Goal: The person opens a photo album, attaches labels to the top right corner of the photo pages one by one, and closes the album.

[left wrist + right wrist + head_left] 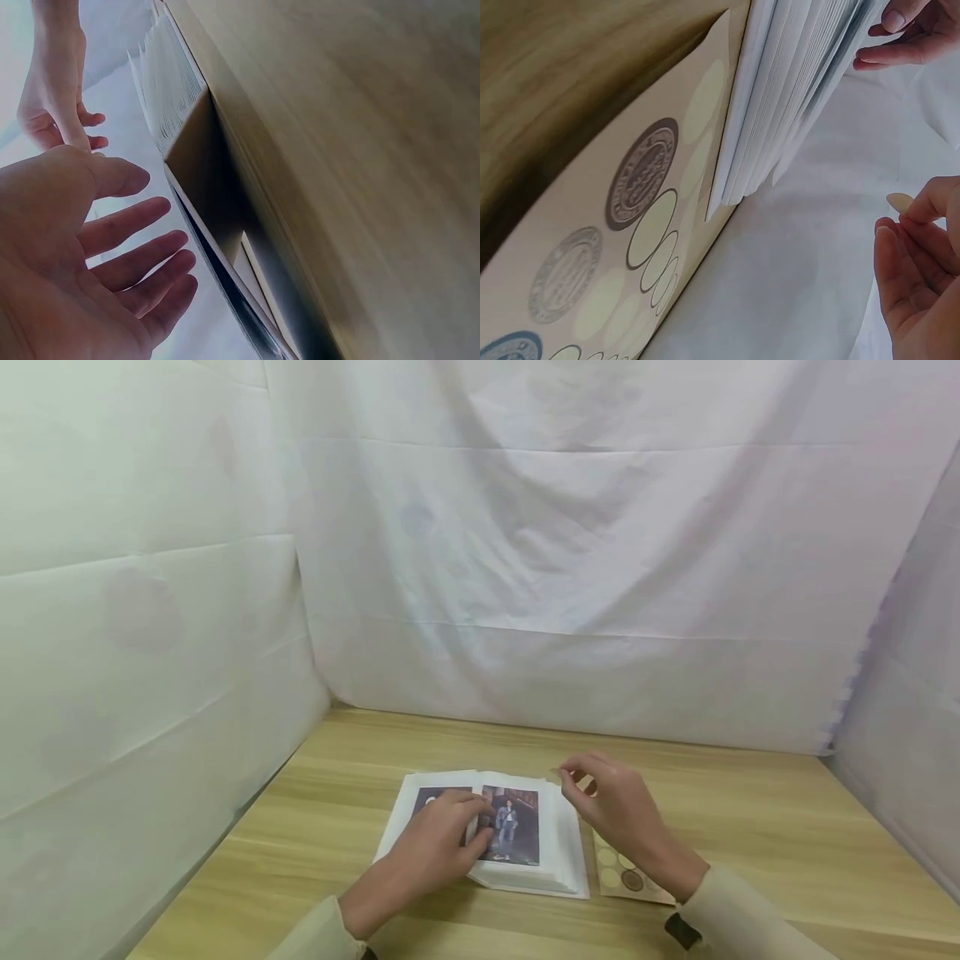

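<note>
The right hand's grip is closed in a pinch: the right hand (618,797) holds a pale round piece (898,202) between thumb and forefinger, raised in the air by the far right corner of an open photo album (567,860). The left hand (442,835) has a loose grip with nothing in it, its fingers slightly bent over the album's middle; it hides much of the left photo (424,795) and the inner edge of the right photo (522,835), which shows a standing figure in blue. Whether those fingers touch the page cannot be told. The album lies on the wood-grained table (750,827), its thick stack of pages fanned at the right side. Just beside it on the right lies a tan sheet (607,202) with pale circles, some dark-rimmed, a dark postmark-like round (642,174), a grey round (565,275) and a bluish one partly cut off at the view's edge. Seen from the head, the right hand and forearm stand in front of part of that sheet. White cloth (562,568) hangs behind the table and along both sides. Pale sleeves (742,914) end at the wrists, with a dark band (681,932) at the right one.
</note>
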Motion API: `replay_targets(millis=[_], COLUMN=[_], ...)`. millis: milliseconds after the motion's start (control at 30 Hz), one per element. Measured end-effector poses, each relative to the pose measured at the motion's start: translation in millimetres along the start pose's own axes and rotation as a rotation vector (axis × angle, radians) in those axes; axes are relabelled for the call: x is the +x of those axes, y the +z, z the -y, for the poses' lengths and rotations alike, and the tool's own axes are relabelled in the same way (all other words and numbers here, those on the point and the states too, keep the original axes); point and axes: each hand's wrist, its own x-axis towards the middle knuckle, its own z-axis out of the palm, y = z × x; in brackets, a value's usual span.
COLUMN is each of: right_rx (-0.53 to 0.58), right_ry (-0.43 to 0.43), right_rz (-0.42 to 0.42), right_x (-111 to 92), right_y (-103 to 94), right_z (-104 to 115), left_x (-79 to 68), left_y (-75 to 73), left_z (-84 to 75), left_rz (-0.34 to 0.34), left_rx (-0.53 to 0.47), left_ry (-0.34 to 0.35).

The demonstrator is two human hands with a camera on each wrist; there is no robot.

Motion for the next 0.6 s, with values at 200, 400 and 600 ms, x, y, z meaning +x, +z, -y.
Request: replay_targets(millis=[200,400,600], right_rx=[-0.004,-0.003,-0.005], right_ry=[0.008,0.010,-0.018], right_rz=[0.024,0.050,0.039], right_x=[5,8,15], right_y=[10.1,19.2,30.7], right_z=[1,2,6], left_x=[-3.1,-5.0,-6.5], left_y=[0.2,0.6,-0.7], left_z=[4.0,6.7,10.0], left_rz=[-0.011,0.002,-0.002], left_rx=[0.005,0.005,-0.008], left_ry=[0.004,-0.025,-0.045])
